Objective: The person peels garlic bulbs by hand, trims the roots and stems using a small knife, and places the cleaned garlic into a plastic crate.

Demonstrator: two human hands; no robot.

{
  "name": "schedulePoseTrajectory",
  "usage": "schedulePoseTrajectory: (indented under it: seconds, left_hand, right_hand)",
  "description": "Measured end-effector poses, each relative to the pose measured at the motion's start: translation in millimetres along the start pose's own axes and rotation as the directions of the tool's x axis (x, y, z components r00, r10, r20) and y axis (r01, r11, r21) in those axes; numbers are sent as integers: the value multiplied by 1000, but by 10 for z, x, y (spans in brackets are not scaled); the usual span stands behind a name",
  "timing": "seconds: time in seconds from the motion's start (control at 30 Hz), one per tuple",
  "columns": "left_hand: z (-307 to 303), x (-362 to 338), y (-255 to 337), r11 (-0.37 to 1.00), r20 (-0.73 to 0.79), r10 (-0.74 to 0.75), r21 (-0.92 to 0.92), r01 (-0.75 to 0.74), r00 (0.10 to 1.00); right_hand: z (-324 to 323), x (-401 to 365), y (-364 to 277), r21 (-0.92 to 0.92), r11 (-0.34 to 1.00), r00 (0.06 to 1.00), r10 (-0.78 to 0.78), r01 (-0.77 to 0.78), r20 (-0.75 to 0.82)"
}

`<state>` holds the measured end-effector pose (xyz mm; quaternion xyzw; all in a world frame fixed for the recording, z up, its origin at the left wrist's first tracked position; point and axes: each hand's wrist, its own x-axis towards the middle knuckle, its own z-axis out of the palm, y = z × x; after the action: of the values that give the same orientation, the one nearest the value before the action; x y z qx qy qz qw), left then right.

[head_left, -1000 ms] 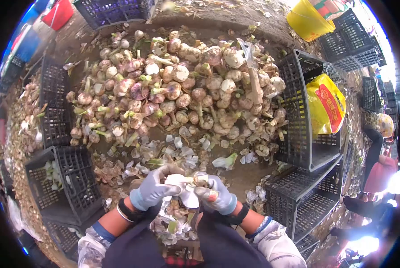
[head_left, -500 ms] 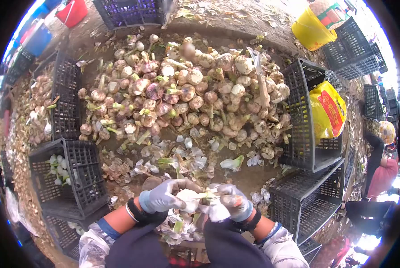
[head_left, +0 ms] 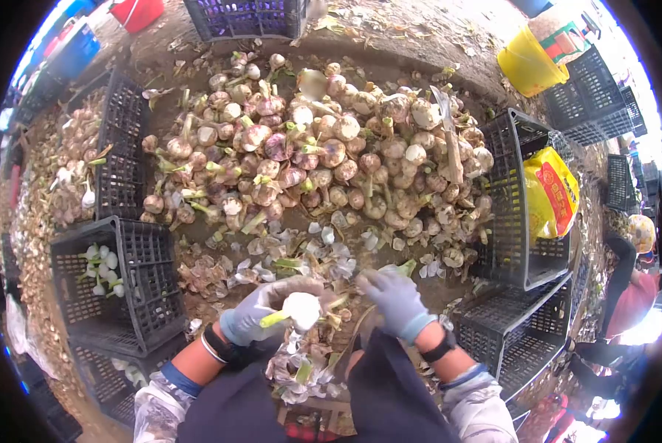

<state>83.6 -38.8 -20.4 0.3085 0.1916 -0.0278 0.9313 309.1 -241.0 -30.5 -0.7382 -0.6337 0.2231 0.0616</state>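
My left hand [head_left: 264,310], in a grey glove, is closed around a peeled white garlic bulb [head_left: 304,311] with a short green stem pointing left. My right hand [head_left: 397,299], gloved too, is off the bulb. Its fingers stretch forward over the loose skins, slightly blurred, and I see nothing in them. Just beyond its fingertips lies a piece of garlic skin with a green tip [head_left: 405,269]. Shed skins [head_left: 301,369] lie between my knees. Ahead spreads a heap of unpeeled garlic [head_left: 331,153], and a knife with a wooden handle [head_left: 453,151] rests on its right side.
To my left a black crate [head_left: 151,288] holds several peeled bulbs [head_left: 102,267]. Black crates [head_left: 504,196] stand on the right, one with a yellow bag [head_left: 549,193]. A yellow bucket [head_left: 527,63] is at the far right, a red bucket [head_left: 137,12] at the far left.
My right hand has let go of the bulb and moved right, and the skin it held is gone from it. My left hand has turned the bulb so its stem points left.
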Motion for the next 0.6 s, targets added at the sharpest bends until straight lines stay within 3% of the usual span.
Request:
schedulePoseTrajectory:
  seconds: [0.03,0.07,0.1,0.17,0.2,0.23,0.3,0.37,0.4,0.43,0.47,0.6]
  left_hand:
    - [-2,7,9,998,-26,42,40,-41,999]
    - [-4,-5,11,994,-58,83,78,-78,995]
    - [-21,1,57,996,-43,34,82,-30,998]
    - [44,20,73,970,-32,120,217,-111,992]
    - [66,32,68,948,-20,165,280,-153,986]
    - [19,63,27,813,35,272,525,-249,962]
    - [57,35,13,834,-17,247,513,-203,969]
    - [93,-20,18,898,-43,221,398,-186,974]
    - [94,-30,48,872,-21,233,448,-199,972]
    - [92,-37,79,842,0,242,497,-210,970]
    - [87,-38,94,810,23,249,544,-221,968]
    - [59,-21,-17,916,7,284,294,-273,959]
  right_hand:
    - [-33,75,-136,280,959,996,-7,30,-85]
    - [-64,139,-247,539,838,987,9,81,-163]
    - [-198,150,-413,721,693,988,103,12,-116]
    - [-273,241,-675,930,364,967,249,-48,-48]
    - [-244,303,-738,964,260,959,282,-50,-26]
    - [-204,365,-779,987,152,951,311,-49,0]
    - [-153,443,-799,991,-45,947,295,-122,130]
    - [-79,428,-752,935,-290,958,141,-203,251]
    - [-68,432,-726,883,-399,955,52,-248,292]
    - [-74,446,-714,933,-268,964,49,-240,262]
    - [-108,455,-707,914,-318,961,24,-252,274]
    - [-119,451,-746,853,-475,970,-5,-217,244]
